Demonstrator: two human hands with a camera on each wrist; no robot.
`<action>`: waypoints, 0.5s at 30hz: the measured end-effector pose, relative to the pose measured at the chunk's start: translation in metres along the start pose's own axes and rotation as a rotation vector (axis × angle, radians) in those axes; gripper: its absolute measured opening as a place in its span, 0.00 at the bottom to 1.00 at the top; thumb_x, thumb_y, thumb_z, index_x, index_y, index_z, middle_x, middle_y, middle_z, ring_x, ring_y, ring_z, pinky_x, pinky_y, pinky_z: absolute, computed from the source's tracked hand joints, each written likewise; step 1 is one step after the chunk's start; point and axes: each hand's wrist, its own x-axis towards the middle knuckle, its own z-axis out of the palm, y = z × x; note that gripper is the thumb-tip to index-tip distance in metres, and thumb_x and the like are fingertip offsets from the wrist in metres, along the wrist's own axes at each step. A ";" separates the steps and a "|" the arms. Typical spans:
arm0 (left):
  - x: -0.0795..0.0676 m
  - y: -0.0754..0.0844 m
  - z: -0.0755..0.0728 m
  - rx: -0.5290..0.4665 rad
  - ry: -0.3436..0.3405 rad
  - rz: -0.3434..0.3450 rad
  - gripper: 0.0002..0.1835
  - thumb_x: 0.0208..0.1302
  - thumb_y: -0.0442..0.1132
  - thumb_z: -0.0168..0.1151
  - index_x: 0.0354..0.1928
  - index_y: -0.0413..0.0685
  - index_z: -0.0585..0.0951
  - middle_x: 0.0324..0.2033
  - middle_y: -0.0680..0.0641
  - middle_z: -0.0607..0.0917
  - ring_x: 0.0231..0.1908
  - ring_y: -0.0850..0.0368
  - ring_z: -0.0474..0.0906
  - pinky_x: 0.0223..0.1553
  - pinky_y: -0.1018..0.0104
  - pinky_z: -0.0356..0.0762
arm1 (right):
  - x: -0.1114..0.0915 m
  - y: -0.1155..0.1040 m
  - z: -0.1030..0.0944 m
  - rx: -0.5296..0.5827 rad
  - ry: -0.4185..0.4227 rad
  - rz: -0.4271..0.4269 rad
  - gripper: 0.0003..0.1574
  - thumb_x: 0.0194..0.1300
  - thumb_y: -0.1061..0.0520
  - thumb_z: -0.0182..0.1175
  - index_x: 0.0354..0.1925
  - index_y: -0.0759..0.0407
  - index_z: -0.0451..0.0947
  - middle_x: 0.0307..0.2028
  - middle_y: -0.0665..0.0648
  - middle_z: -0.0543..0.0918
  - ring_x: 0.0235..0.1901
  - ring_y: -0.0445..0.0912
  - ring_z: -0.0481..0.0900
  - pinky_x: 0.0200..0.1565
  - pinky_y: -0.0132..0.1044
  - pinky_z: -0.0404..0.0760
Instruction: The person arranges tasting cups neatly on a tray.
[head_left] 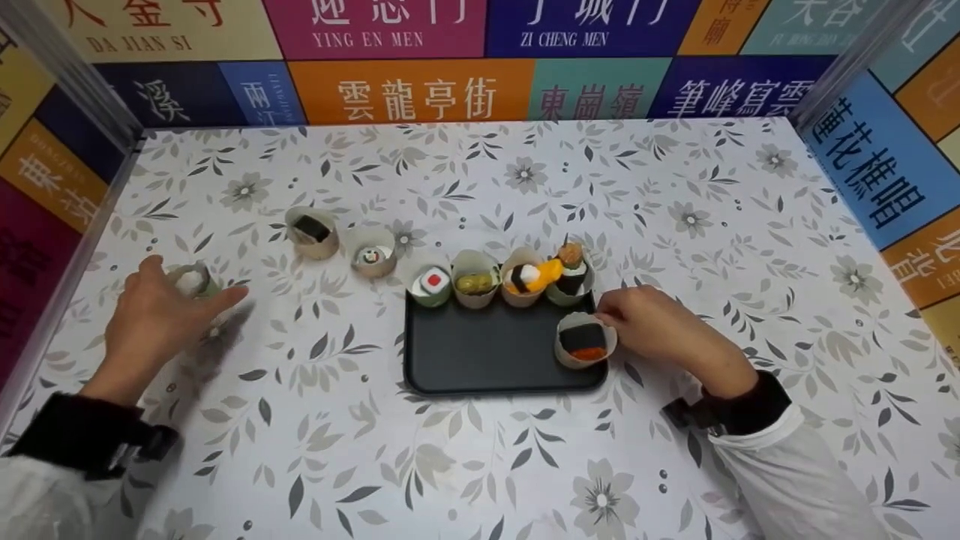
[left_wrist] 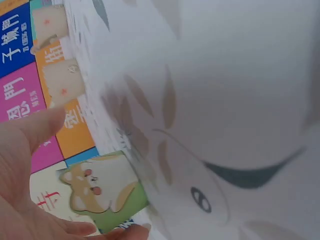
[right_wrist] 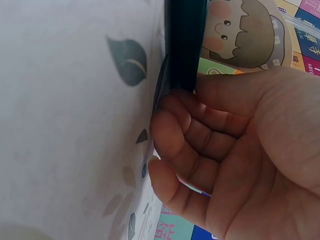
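My left hand (head_left: 154,311) is spread around a small green paper cup (head_left: 202,279) with a white piece in it. In the left wrist view this cup (left_wrist: 107,187) shows a dog drawing, and the thumb stands well apart from the other fingers. On the right, my right hand (head_left: 645,322) pinches the right edge of a black tray (head_left: 480,349), thumb above and curled fingers below in the right wrist view. Close by the right fingertips, a cup with a seaweed-wrapped orange sushi piece (head_left: 583,345) stands at the tray's right side.
Along the tray's far edge stand several cups: a red-centred roll (head_left: 433,283), an olive-green piece (head_left: 475,281), a yellow-topped piece (head_left: 534,277) and a skewered piece (head_left: 571,277). Two more cups (head_left: 313,236) stand left of it on the floral tabletop (head_left: 300,450). Printed panels (head_left: 420,90) border the table.
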 end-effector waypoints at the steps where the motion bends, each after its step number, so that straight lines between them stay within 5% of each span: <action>1: 0.002 -0.001 0.000 -0.012 -0.008 0.000 0.78 0.54 0.79 0.65 0.79 0.27 0.33 0.75 0.17 0.43 0.72 0.15 0.47 0.67 0.23 0.53 | 0.000 0.000 0.000 0.001 -0.001 -0.001 0.12 0.74 0.58 0.60 0.31 0.56 0.82 0.23 0.49 0.77 0.27 0.45 0.74 0.34 0.43 0.72; 10: 0.011 -0.007 0.005 -0.055 0.034 0.044 0.54 0.63 0.48 0.72 0.73 0.19 0.52 0.62 0.16 0.68 0.62 0.24 0.68 0.62 0.35 0.68 | 0.000 -0.001 -0.001 0.004 -0.012 0.007 0.13 0.75 0.57 0.60 0.30 0.55 0.81 0.23 0.49 0.76 0.25 0.44 0.73 0.33 0.42 0.71; 15: 0.012 -0.007 0.009 -0.029 0.075 0.069 0.46 0.62 0.44 0.71 0.69 0.19 0.59 0.56 0.18 0.74 0.56 0.26 0.73 0.54 0.38 0.72 | 0.001 -0.001 -0.001 0.003 -0.010 0.004 0.13 0.75 0.58 0.60 0.30 0.55 0.82 0.23 0.49 0.76 0.26 0.44 0.73 0.33 0.42 0.72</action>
